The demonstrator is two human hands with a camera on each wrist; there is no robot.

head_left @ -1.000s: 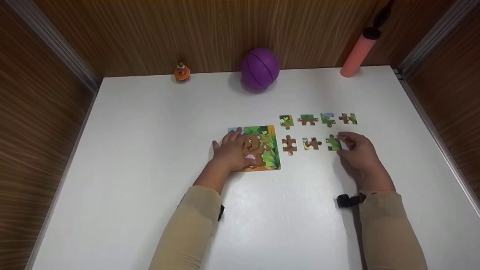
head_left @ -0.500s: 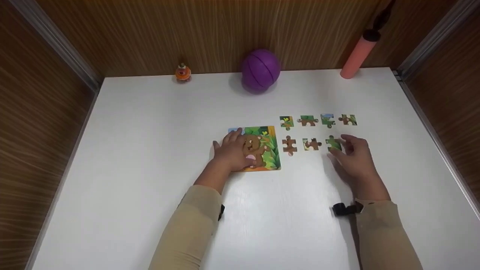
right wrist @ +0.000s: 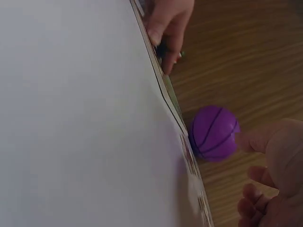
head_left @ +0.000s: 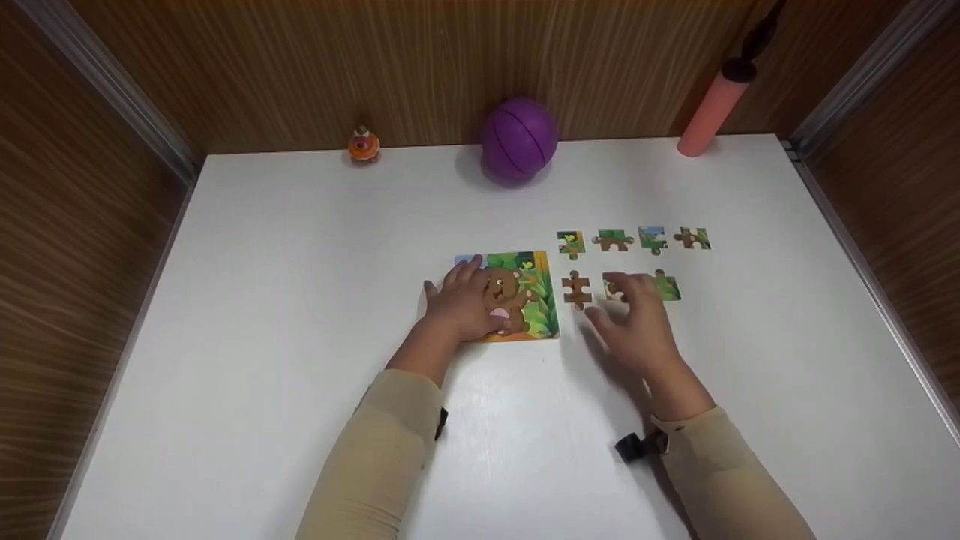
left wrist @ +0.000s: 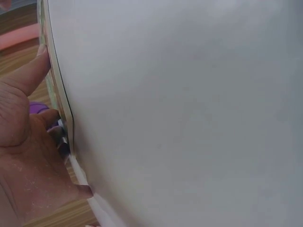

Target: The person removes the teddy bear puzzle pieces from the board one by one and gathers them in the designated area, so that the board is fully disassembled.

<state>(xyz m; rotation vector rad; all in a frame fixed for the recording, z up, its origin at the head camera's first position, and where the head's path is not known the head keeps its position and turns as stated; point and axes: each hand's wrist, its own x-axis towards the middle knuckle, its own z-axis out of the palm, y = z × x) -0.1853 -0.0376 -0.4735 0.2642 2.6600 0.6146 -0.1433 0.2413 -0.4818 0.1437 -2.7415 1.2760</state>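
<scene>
Head view: left hand [head_left: 466, 302] flat on puzzle board [head_left: 541, 309]; right hand [head_left: 634, 324] hovers w/ fingers spread.

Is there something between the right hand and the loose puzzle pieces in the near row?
Nothing visible blocks it. The right hand hovers just over the middle piece of that row, partly covering it, with the brown piece to its left and the green piece to its right. The left hand rests on the puzzle board.
</scene>
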